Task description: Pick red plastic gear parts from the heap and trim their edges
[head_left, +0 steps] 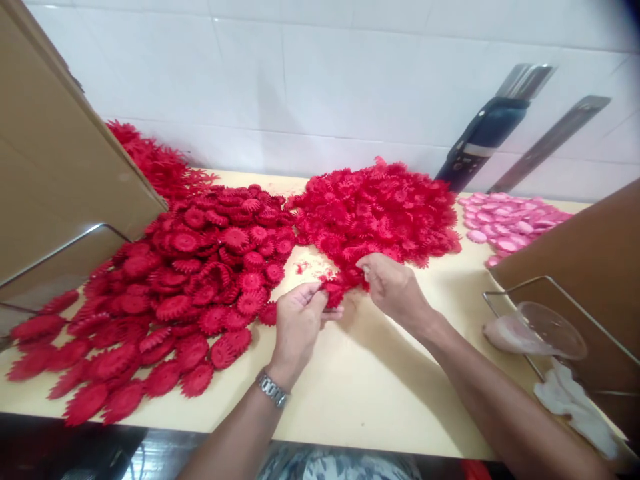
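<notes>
Pinched at fingertips of left hand (300, 320): small red toothed plastic flower disc (334, 292), over cream tabletop (370, 387). Round, no long axis. Right hand (393, 287) just beside it, fingers curled into near edge of loose red flower-piece heap (375, 207); grip there not discernible.

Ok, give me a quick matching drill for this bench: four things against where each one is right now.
Things:
1 pink flower pieces
2 wristwatch
3 clear plastic bag
4 red flower piece

Places:
A in the wire frame at the right edge
B pinched in the left hand
C back right of the table
D on that hand's wrist

Pairs: 1-C, 2-D, 3-A, 4-B
</notes>
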The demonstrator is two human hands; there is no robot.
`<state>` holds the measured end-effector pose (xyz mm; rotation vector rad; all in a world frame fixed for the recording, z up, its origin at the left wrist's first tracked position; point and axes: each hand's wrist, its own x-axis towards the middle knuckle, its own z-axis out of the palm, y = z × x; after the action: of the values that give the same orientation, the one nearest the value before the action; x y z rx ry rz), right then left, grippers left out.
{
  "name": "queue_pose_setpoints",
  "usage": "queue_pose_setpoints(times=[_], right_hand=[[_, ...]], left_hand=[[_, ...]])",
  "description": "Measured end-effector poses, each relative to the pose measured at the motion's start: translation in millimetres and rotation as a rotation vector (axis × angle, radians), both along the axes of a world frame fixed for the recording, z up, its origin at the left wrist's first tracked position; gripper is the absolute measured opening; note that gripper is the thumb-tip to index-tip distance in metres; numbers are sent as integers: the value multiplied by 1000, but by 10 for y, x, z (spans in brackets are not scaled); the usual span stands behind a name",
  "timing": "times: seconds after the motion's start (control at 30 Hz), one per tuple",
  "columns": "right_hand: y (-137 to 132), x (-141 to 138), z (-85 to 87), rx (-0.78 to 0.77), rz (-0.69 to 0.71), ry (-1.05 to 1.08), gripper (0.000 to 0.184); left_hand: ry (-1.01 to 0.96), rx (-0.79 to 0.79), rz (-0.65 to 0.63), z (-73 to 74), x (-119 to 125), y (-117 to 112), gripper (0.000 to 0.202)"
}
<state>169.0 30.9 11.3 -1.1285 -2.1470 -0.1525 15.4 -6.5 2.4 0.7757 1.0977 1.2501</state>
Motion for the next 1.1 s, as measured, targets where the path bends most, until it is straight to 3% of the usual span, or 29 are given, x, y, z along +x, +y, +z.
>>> queue_pose_setpoints(times=[0.17,0.33,0.53,0.73,0.93,1.1], right_hand=[[-137,-13,128,-248,189,131,6],[-186,-35,58,-295,278,69,10],[-187,58,51,-223,186,113,14],[-286,43,80,-98,123,-112,19],[-369,46,100,-78,192,-203,18],[-369,119,161,-89,223,-155,19]], left_hand=[[43,48,-58,-27,32,-10,9],[100,10,-107,-18,31,-48,11],[148,-29,-169,123,30,-137,12],[218,-79,-162,154,18,-270,13],[293,-121,-176,208,-35,-378,13],[332,-116,-184,238,-168,-428,14]])
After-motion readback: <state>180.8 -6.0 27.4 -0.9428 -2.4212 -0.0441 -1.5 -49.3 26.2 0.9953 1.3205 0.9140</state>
